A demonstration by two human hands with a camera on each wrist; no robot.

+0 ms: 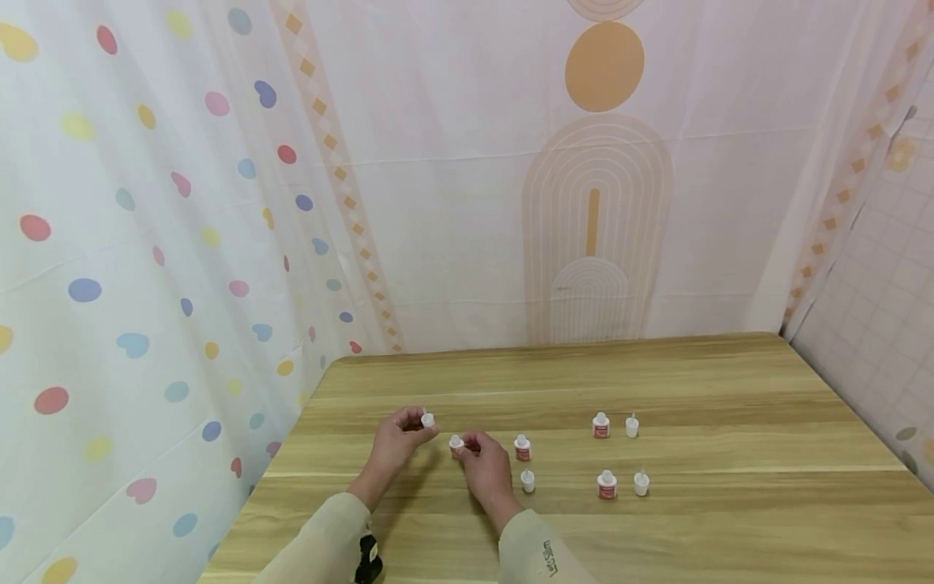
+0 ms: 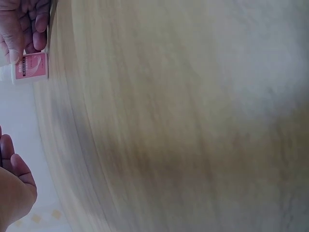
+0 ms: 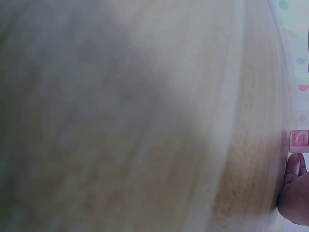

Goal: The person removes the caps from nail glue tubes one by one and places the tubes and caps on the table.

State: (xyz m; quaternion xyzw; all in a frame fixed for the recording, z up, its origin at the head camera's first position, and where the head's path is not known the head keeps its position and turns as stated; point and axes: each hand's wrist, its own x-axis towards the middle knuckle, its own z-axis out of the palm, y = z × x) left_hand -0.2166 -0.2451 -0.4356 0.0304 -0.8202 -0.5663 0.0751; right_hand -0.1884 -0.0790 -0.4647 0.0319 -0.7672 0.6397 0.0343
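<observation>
My left hand (image 1: 394,444) pinches a small white cap (image 1: 428,420) above the left part of the table; a thin stem points up from the cap. Just right of it, my right hand (image 1: 487,474) holds a small white bottle (image 1: 456,443) with a pink label, its top uncapped. In the left wrist view the label of this bottle (image 2: 34,66) shows clearly, upright at the tabletop beneath the right fingers. The right wrist view catches only part of the bottle (image 3: 300,139) at its edge. The cap is out of sight in both wrist views.
Right of my hands stands a similar open bottle (image 1: 523,448), with a white cap (image 1: 528,481) in front of it. Farther right are two more bottles, one behind (image 1: 601,427) and one nearer (image 1: 606,485), each beside a stem-up cap. Patterned curtains (image 1: 467,203) border the wooden table (image 1: 730,405).
</observation>
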